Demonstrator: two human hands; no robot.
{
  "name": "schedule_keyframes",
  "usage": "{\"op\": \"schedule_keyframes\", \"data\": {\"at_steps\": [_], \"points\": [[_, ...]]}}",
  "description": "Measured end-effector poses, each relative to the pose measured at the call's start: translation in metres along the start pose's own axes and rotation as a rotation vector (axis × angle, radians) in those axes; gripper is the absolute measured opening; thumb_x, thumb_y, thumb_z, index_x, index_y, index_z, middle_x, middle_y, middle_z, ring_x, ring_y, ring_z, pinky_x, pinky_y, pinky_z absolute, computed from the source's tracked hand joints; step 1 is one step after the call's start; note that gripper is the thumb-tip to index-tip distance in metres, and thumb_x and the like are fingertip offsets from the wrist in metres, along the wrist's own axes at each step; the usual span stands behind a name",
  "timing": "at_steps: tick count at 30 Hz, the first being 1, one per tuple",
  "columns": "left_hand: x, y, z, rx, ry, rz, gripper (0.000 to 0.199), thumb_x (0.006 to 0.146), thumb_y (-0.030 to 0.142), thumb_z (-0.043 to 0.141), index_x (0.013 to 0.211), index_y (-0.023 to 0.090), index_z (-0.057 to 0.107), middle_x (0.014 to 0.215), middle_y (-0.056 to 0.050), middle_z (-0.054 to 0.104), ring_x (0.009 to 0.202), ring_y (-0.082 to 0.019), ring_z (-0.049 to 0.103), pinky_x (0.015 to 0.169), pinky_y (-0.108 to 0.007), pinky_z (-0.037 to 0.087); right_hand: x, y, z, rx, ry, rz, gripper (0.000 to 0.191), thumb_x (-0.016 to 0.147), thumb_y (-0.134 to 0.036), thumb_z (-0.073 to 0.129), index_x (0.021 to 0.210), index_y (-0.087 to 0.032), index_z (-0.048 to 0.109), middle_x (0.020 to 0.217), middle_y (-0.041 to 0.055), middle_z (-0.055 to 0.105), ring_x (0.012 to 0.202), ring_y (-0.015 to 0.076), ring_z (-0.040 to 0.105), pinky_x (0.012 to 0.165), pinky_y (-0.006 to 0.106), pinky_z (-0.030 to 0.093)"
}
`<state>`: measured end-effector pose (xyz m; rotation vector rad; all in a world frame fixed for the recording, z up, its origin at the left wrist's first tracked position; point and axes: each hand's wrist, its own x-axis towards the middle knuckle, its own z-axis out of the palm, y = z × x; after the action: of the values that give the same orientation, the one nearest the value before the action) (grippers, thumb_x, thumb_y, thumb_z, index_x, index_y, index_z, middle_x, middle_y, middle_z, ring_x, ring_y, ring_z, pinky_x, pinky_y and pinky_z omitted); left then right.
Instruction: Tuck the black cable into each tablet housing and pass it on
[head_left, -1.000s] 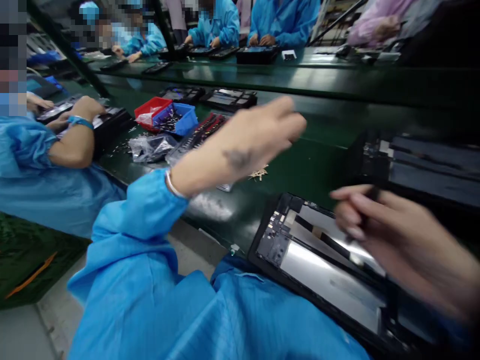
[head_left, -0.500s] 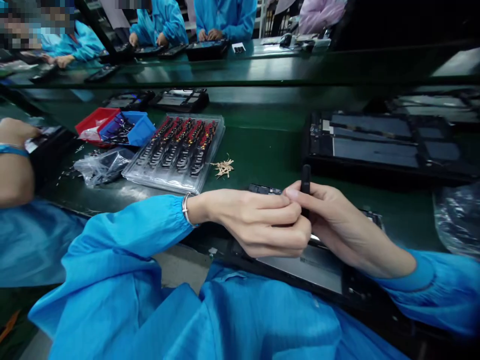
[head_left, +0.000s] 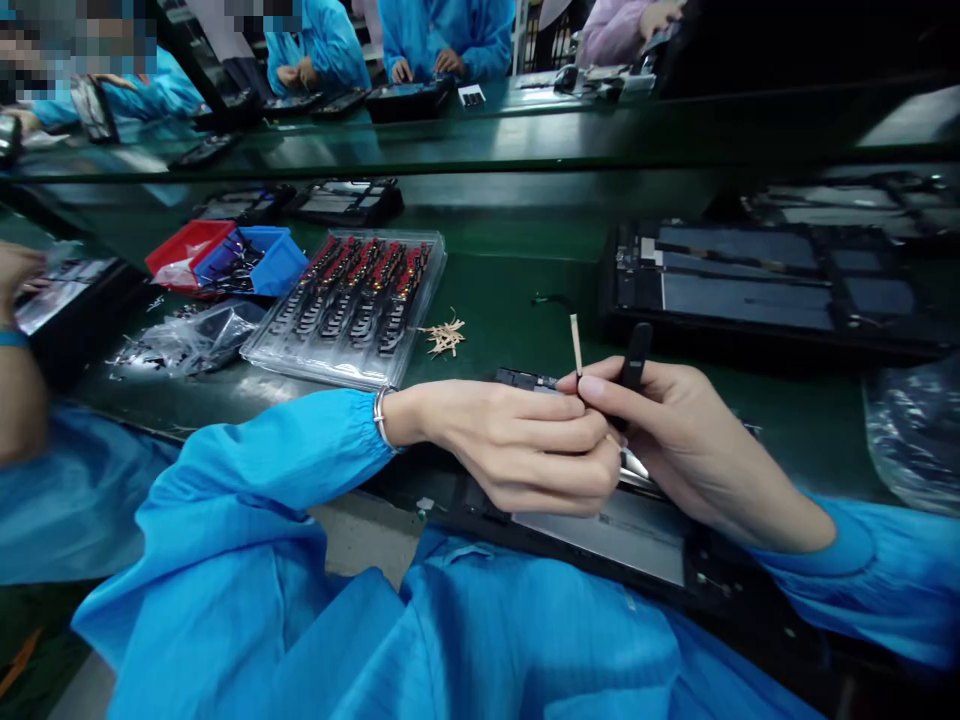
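Above open device (head_left: pixel 600 545), hands meet — right hand (head_left: pixel 682 430) grasps black tool (head_left: pixel 637 358) and pinches pale strip (head_left: pixel 576 345); left hand (head_left: pixel 529 440) touching, its grasp cannot tell — step seems strip handling, next needs steady fingertips

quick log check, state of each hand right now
Left hand: closed; unclear whether it grips the pale strip.
Right hand: closed, holding a slim black tool.

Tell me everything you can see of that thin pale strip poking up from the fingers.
The thin pale strip is narrow and tan, its material unclear. It stands nearly upright, leaning slightly left in the picture. Its top is free; its lower end meets the fingertips where left hand and right hand come together.
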<state>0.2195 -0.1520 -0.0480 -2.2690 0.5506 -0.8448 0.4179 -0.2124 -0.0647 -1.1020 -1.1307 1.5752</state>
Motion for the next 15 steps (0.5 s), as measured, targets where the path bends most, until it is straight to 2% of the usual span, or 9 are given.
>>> {"op": "schedule_keyframes", "data": {"at_steps": [1, 3, 5, 6, 10, 15], "points": [[-0.001, 0.002, 0.0, -0.012, 0.006, -0.07, 0.018, 0.104, 0.023, 0.061, 0.102, 0.023, 0.079, 0.101, 0.0, 0.076, 0.093, -0.015, 0.074, 0.085, -0.026, 0.062, 0.0, 0.001, -0.001, -0.055, 0.03, -0.047, 0.022, 0.081, -0.045, 0.087, 0.086, -0.024, 0.082, 0.074, 0.0004, 0.068, 0.062, 0.0086, 0.054, 0.057, 0.019, 0.044], [-0.001, 0.007, -0.001, 0.002, 0.002, -0.307, 0.014, 0.103, 0.021, 0.062, 0.102, 0.019, 0.076, 0.095, -0.002, 0.075, 0.089, -0.015, 0.072, 0.078, -0.026, 0.059, 0.001, 0.0, -0.002, -0.221, 0.091, -0.159, 0.02, 0.083, -0.043, 0.085, 0.086, -0.023, 0.082, 0.072, 0.0, 0.069, 0.062, 0.0098, 0.056, 0.056, 0.02, 0.044], [0.0, 0.009, -0.005, 0.068, -0.053, -0.553, 0.014, 0.104, 0.021, 0.061, 0.1, 0.014, 0.072, 0.088, -0.005, 0.073, 0.08, -0.016, 0.069, 0.068, -0.028, 0.054, 0.0, -0.002, -0.002, -0.409, 0.137, -0.291, 0.016, 0.086, -0.038, 0.08, 0.087, -0.022, 0.082, 0.07, -0.0004, 0.069, 0.061, 0.0109, 0.058, 0.055, 0.022, 0.044], [0.002, 0.01, -0.006, 0.103, -0.101, -0.627, 0.015, 0.105, 0.023, 0.06, 0.099, 0.013, 0.07, 0.087, -0.006, 0.072, 0.077, -0.017, 0.067, 0.066, -0.029, 0.052, -0.001, -0.003, -0.001, -0.491, 0.155, -0.358, 0.014, 0.088, -0.035, 0.077, 0.087, -0.022, 0.081, 0.07, -0.0004, 0.07, 0.061, 0.0115, 0.059, 0.056, 0.023, 0.044], [0.007, 0.01, -0.012, 0.166, -0.265, -0.7, 0.016, 0.106, 0.022, 0.056, 0.098, 0.013, 0.066, 0.088, -0.006, 0.07, 0.073, -0.017, 0.062, 0.067, -0.031, 0.047, -0.002, -0.004, -0.001, -0.697, 0.21, -0.566, 0.013, 0.093, -0.026, 0.068, 0.086, -0.021, 0.078, 0.075, 0.0, 0.071, 0.066, 0.0133, 0.062, 0.059, 0.025, 0.045], [0.017, 0.016, -0.014, 0.173, -0.359, -0.744, 0.021, 0.107, 0.014, 0.048, 0.095, 0.012, 0.066, 0.083, -0.005, 0.068, 0.072, -0.018, 0.06, 0.067, -0.031, 0.046, -0.001, 0.002, -0.003, -0.861, 0.207, -0.713, 0.016, 0.097, -0.024, 0.065, 0.083, -0.02, 0.072, 0.07, -0.001, 0.064, 0.061, 0.0116, 0.056, 0.057, 0.026, 0.042]]}}
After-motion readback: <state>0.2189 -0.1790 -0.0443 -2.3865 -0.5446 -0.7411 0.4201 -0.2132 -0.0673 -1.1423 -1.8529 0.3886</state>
